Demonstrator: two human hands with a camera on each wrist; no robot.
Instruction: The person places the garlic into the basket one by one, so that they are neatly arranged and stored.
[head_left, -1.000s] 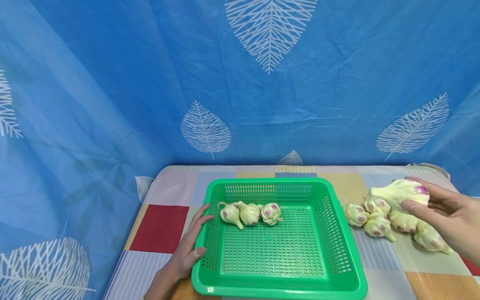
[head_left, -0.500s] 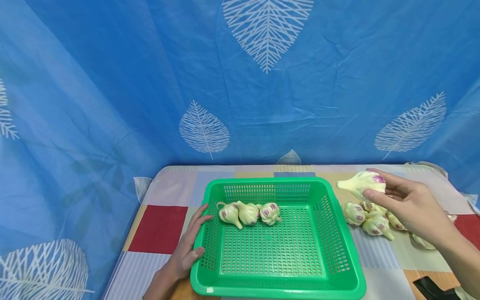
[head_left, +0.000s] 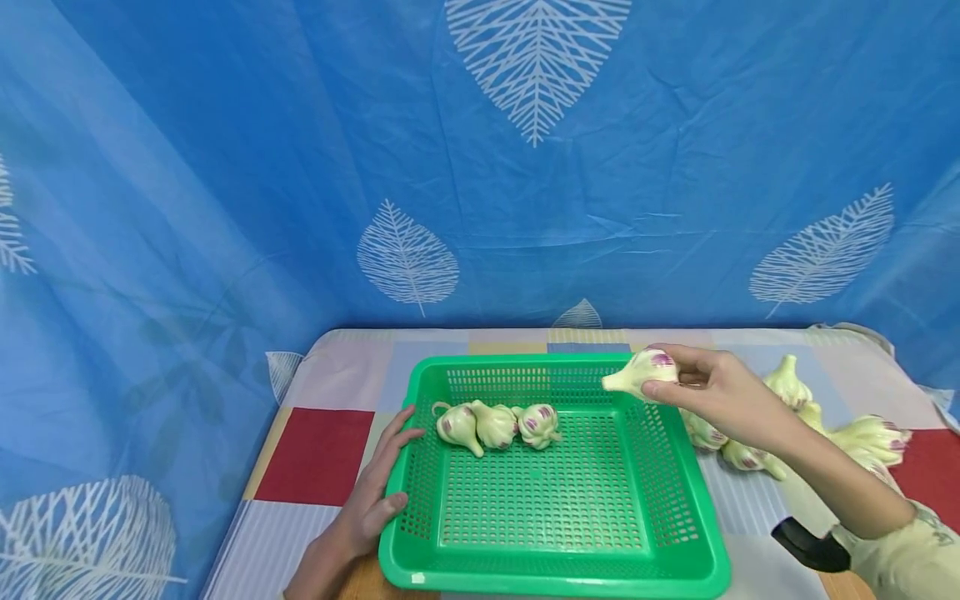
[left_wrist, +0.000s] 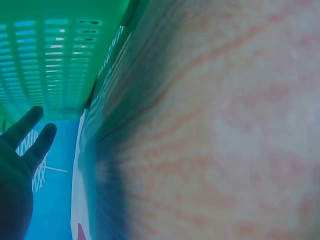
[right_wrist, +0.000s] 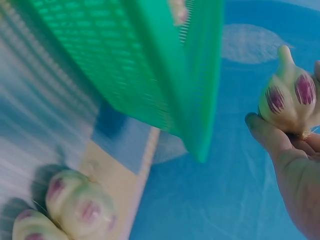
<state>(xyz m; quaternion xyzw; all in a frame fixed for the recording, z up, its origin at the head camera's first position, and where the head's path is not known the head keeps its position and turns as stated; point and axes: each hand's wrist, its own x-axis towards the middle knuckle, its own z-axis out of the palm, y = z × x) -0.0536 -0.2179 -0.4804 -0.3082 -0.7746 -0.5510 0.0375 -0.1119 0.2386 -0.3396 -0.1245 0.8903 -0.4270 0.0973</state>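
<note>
My right hand (head_left: 708, 387) pinches a garlic bulb (head_left: 647, 372) between thumb and fingers, over the far right corner of a green plastic basket (head_left: 555, 587). The bulb is pale with purple streaks, its stem pointing left in the head view. In the right wrist view the same garlic bulb (right_wrist: 287, 97) is up beside the basket's rim. My left hand (head_left: 371, 500) rests against the basket's left side with its fingers extended at the rim. Inside the basket, three garlic bulbs (head_left: 497, 427) lie in a row near the far left.
Several more garlic bulbs (head_left: 870, 439) lie on the table right of the basket, partly hidden by my right forearm. A patchwork cloth (head_left: 318, 454) covers the table. Blue curtain (head_left: 637, 167) with white leaf prints hangs behind and to the left.
My right hand has carried the garlic bulb leftward from above the pile on the right to the basket's far right corner. The left hand has stayed at the basket's left side.
</note>
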